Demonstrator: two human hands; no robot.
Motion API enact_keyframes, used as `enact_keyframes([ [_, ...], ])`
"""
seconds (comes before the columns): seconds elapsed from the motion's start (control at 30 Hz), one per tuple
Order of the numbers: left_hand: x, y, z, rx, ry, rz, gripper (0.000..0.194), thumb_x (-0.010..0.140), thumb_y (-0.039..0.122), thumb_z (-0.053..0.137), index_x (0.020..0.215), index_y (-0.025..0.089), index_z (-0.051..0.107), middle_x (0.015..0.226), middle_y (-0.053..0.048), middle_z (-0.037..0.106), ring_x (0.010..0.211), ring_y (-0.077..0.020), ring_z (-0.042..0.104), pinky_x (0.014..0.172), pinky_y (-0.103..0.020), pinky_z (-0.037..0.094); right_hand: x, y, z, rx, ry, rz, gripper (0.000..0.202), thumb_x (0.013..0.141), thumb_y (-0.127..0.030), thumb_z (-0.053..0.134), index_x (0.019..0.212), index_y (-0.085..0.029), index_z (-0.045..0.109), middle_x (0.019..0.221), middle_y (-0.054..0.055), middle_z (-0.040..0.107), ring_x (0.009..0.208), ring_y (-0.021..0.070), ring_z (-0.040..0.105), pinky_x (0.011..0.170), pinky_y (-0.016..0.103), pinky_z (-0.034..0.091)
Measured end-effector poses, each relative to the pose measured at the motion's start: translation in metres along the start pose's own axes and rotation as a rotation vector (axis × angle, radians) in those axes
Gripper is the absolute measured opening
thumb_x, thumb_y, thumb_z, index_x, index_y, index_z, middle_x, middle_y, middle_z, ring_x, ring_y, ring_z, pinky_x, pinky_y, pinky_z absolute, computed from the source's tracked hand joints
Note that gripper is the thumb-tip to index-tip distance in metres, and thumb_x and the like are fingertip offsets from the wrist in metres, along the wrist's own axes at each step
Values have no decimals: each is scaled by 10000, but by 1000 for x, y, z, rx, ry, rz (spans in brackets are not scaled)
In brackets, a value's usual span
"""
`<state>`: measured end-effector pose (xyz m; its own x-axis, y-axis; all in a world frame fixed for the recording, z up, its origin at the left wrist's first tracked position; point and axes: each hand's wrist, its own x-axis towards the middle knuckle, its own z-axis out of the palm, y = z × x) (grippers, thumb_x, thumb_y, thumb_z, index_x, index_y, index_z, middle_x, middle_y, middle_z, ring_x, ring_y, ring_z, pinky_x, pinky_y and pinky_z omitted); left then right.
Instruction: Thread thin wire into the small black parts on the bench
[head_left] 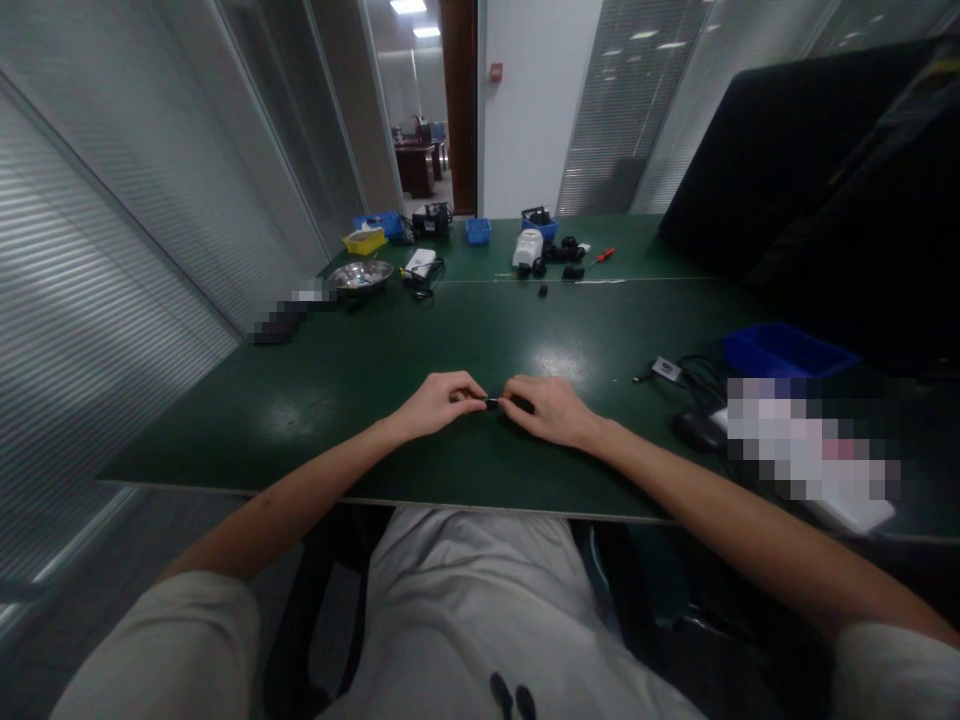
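- Head view: a small, black, glossy-looking piece (492,404) is between the fingertips of the two hands, over the near middle of the dark green tabletop (390,360).
- The left hand (442,403) pinches the piece's left end between thumb and forefinger; the right hand (553,410) pinches its right end the same way. The other fingers are curled, their exact positions too small to tell.
- A white label (667,369) with a dark mark is on the black cable (701,378) at the right; its writing is too small to read. Blurring covers much of the long white object (859,508) near the right edge, so no lettering shows there.
- Just behind that cable is a shallow, deep-blue plastic tray (787,352); its contents are too dark to tell.
- At the far left, a round, shiny metal bowl (361,278) contains small, indistinct items, with a yellow plastic basket (364,242) behind it.
- Along the far edge, a small blue basket (478,232) stands left of another blue basket (541,229) containing black items.
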<state>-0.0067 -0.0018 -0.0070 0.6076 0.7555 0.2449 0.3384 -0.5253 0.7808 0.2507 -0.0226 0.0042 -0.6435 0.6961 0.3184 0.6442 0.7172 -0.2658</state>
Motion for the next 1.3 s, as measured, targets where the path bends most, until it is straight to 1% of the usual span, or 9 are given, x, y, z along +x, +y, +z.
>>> enact_keyframes([
  [0.23, -1, 4, -1, 130, 6, 70, 230, 919, 350, 724, 994, 135, 759, 899, -71, 683, 756, -148, 608, 707, -256, 461, 0, -4, -3, -126, -65, -20, 264, 1044, -391, 468, 978, -205, 643, 922, 49, 674, 723, 154, 577, 629, 285, 287],
  [0.4, 0, 4, 1, 116, 5, 86, 213, 909, 338, 738, 994, 149, 788, 907, -69, 698, 779, -155, 626, 720, -263, 460, 1, -11, 0, -148, -68, -29, 260, 1052, -384, 457, 1004, -201, 636, 931, 46, 668, 694, 142, 564, 608, 288, 262],
  [0.7, 1, 1, 2, 18, 50, 29, 211, 888, 334, 755, 1006, 174, 826, 990, -93, 751, 857, -190, 688, 759, -275, 507, 1, -10, 7, -133, -41, -15, 288, 1077, -388, 414, 1044, -197, 627, 948, 51, 682, 709, 148, 582, 612, 288, 268],
  [0.87, 2, -3, 2, -93, 31, -78, 272, 849, 351, 788, 1017, 138, 811, 927, -95, 755, 762, -178, 692, 715, -272, 527, 2, -11, 4, -139, -58, 0, 275, 1069, -387, 426, 1025, -203, 625, 945, 48, 681, 717, 151, 583, 617, 289, 265],
  [0.93, 3, -6, 0, -123, 33, -106, 306, 849, 372, 784, 1034, 129, 801, 931, -100, 756, 769, -184, 695, 711, -275, 533, 3, -12, 3, -142, -70, 7, 269, 1065, -388, 433, 1018, -204, 623, 949, 49, 680, 723, 152, 584, 617, 289, 261],
  [1.0, 5, -9, -2, -84, 65, -97, 308, 860, 383, 771, 1042, 136, 798, 960, -99, 754, 803, -188, 692, 724, -275, 530, 3, -12, 2, -147, -76, 16, 268, 1064, -392, 434, 1015, -205, 619, 958, 51, 681, 727, 153, 584, 616, 290, 256],
  [1.1, 9, -15, -7, 74, 124, -60, 267, 887, 352, 743, 1061, 158, 800, 959, -83, 740, 806, -179, 663, 728, -278, 507, 3, -13, 2, -152, -78, 24, 270, 1066, -397, 430, 1013, -208, 616, 965, 48, 682, 725, 152, 583, 615, 292, 250],
  [1.2, 14, -19, -12, 216, 103, 2, 226, 933, 297, 682, 1092, 184, 798, 999, -77, 720, 844, -181, 646, 775, -297, 500, 3, -12, 3, -146, -82, 32, 272, 1067, -403, 429, 1023, -211, 616, 974, 46, 684, 724, 151, 583, 617, 291, 252],
  [1.3, 16, -21, -13, 300, 69, 47, 219, 957, 293, 647, 1090, 207, 798, 1082, -84, 695, 993, -215, 640, 892, -336, 497, 3, -12, 4, -134, -87, 38, 269, 1065, -404, 433, 1028, -214, 619, 975, 45, 684, 734, 153, 586, 625, 287, 262],
])
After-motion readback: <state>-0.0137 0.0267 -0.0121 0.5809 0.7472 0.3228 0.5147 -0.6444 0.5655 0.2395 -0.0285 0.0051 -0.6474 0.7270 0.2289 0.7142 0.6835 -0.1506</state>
